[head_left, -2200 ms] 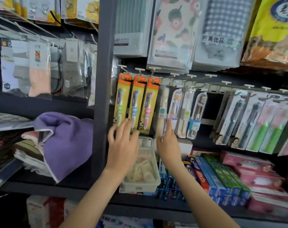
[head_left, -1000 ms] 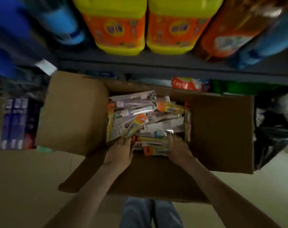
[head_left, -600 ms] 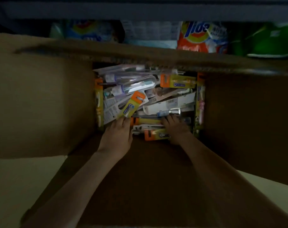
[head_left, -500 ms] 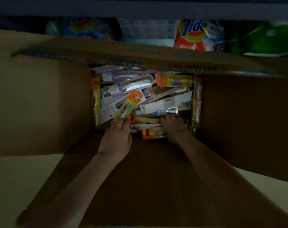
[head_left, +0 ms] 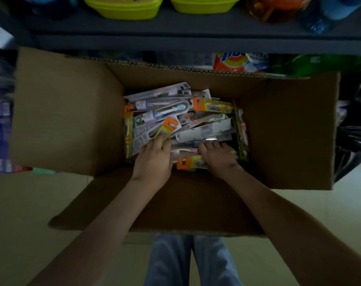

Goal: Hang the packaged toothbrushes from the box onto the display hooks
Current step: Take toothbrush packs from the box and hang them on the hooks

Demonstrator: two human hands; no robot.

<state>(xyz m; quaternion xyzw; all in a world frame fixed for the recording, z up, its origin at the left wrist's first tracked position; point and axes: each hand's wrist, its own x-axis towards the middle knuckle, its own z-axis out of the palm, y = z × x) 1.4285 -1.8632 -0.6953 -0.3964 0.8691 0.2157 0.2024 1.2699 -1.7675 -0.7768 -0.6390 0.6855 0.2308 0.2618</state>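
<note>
Pale floor (head_left: 31, 203); dark shelf (head_left: 175, 38) above. Cardboard box (head_left: 62, 120) on floor, flaps spread for reach. Toothbrush packs (head_left: 204, 131) heaped inside. My left hand (head_left: 152, 159) pinches an orange pack (head_left: 168, 127) by its end, likely to lift it; my right hand (head_left: 216, 155), fingers curled into the heap, grip I cannot tell

both forearms (head_left: 105, 219) are bare as far up as can be seen, the left hand (head_left: 152, 159) and right hand (head_left: 216, 155) bare too, with faded light-blue jeans (head_left: 169, 261) below.

An open cardboard box (head_left: 68, 112) stands on the pale floor (head_left: 31, 203) beside a dark shelf (head_left: 196, 41)
</note>
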